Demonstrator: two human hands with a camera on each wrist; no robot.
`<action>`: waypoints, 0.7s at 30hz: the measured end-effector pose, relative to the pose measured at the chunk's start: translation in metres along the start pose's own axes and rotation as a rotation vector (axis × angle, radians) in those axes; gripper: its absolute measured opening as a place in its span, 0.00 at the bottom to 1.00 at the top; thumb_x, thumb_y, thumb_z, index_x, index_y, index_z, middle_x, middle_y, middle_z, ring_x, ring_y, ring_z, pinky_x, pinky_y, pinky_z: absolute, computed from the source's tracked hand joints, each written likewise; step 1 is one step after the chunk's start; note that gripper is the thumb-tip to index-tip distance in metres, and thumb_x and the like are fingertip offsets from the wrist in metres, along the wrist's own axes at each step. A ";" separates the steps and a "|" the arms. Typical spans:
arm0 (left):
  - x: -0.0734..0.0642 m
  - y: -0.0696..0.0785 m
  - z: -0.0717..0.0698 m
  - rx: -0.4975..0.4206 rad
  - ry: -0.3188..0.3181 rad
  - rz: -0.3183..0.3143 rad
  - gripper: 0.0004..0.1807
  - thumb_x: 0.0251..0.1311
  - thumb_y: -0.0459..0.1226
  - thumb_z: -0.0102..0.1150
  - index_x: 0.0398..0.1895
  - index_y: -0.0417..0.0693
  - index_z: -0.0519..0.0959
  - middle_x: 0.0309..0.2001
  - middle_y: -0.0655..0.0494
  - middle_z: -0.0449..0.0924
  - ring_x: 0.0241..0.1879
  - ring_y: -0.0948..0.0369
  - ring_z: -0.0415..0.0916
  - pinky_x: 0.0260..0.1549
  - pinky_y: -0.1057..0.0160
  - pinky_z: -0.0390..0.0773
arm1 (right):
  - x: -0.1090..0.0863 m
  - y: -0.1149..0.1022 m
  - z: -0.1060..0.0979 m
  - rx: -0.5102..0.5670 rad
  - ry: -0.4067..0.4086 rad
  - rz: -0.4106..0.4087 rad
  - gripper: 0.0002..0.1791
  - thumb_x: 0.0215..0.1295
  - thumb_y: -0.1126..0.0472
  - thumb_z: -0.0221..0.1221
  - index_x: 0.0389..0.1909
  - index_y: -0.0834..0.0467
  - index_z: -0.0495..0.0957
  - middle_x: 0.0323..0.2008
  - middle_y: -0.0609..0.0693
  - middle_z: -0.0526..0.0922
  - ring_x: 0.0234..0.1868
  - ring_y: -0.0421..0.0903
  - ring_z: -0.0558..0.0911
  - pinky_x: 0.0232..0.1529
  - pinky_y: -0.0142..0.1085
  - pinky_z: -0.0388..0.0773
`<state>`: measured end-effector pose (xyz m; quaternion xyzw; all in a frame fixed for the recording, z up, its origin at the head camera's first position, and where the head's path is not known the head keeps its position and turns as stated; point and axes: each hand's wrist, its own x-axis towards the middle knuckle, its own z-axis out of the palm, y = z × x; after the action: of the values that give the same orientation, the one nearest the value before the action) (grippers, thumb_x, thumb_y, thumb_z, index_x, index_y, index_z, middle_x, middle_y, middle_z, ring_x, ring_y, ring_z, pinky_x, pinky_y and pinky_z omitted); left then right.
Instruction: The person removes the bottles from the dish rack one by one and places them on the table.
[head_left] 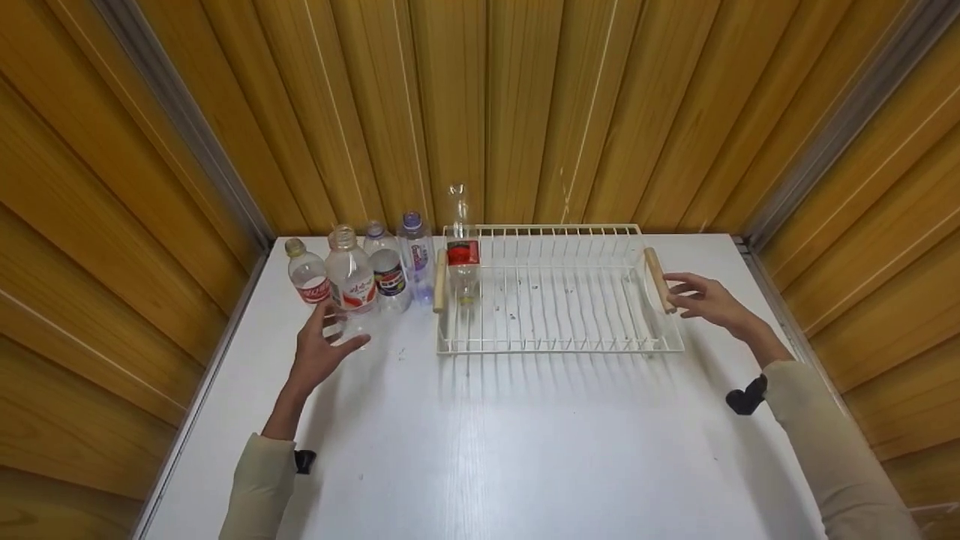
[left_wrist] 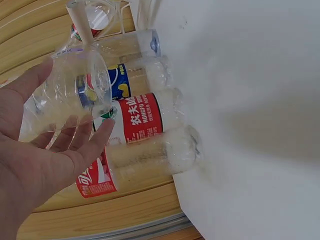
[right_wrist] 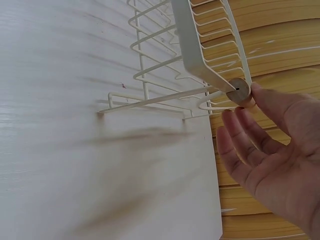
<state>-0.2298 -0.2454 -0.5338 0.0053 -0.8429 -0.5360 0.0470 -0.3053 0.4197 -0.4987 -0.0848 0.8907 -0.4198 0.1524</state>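
Between its thumb and fingers, my left hand (left_wrist: 55, 135) holds a clear plastic bottle (left_wrist: 95, 82). In the head view, this bottle (head_left: 352, 324) overlaps a row of bottles behind it. Closest behind are a bottle with a red-and-white label (left_wrist: 142, 116) and one with a red label (left_wrist: 97, 175). On the other side, the thumb and fingertips of my right hand (head_left: 705, 300) pinch the round wooden handle (right_wrist: 240, 92) of a white wire dish rack (head_left: 559, 349). A clear bottle with a red label (head_left: 463, 253) stands neck down at the rack's left end.
Right of the held bottle stand one with a dark label (head_left: 390, 277) and a purple-tinted one (head_left: 417, 255). The rack's left wooden handle (head_left: 439, 281) is close beside them. Wood-patterned panels (head_left: 525, 112) enclose the white table (head_left: 525, 450) at the back and sides.
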 end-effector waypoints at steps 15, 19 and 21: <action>-0.020 -0.044 -0.032 -0.034 -0.008 -0.093 0.48 0.54 0.29 0.75 0.76 0.43 0.57 0.73 0.39 0.64 0.73 0.41 0.63 0.72 0.42 0.67 | -0.002 0.003 0.000 0.052 -0.016 -0.027 0.34 0.78 0.53 0.55 0.77 0.63 0.58 0.62 0.72 0.73 0.45 0.31 0.83 0.52 0.39 0.85; -0.024 -0.055 -0.042 -0.084 0.010 -0.176 0.51 0.56 0.29 0.73 0.79 0.46 0.53 0.76 0.40 0.59 0.75 0.42 0.59 0.74 0.43 0.63 | -0.002 0.005 0.000 0.064 -0.020 -0.014 0.35 0.78 0.52 0.55 0.78 0.61 0.57 0.61 0.72 0.74 0.47 0.35 0.85 0.51 0.39 0.86; -0.024 -0.061 -0.047 -0.097 0.025 -0.213 0.51 0.57 0.29 0.73 0.79 0.46 0.51 0.76 0.40 0.58 0.76 0.42 0.57 0.75 0.43 0.62 | -0.002 0.006 0.001 0.065 -0.026 -0.008 0.35 0.78 0.51 0.55 0.78 0.61 0.57 0.61 0.72 0.74 0.49 0.38 0.86 0.52 0.40 0.86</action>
<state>-0.2040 -0.3120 -0.5706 0.0990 -0.8100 -0.5780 0.0004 -0.3035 0.4237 -0.5035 -0.0889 0.8743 -0.4478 0.1650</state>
